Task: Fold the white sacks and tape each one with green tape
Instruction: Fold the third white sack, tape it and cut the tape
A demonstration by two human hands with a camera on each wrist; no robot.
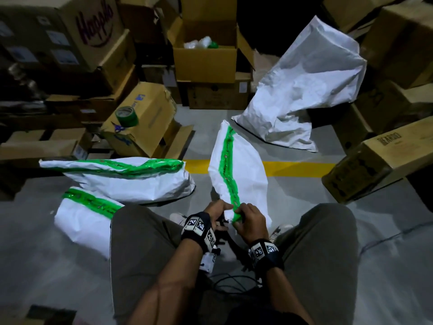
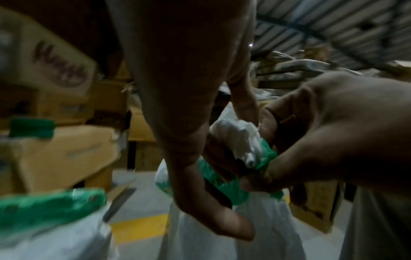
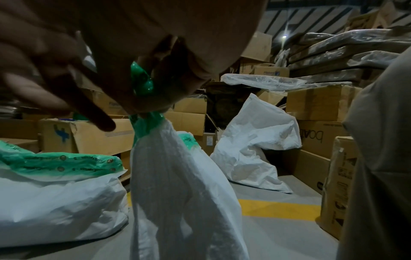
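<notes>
Pinching the sack's [image 1: 239, 170] taped near end, left hand [image 1: 216, 208] and right hand [image 1: 250, 215] should press the green tape [image 1: 228, 165] flat; tape roll [image 1: 126, 116] sits beyond.

Left-wrist view is motion-blurred — the taped sack [image 1: 77, 226] hides behind the knee.

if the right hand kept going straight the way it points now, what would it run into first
Most likely the sack it already pinches at the taped end: the right hand points forward along it. Beyond lies bare floor, though depth is unclear.
</notes>
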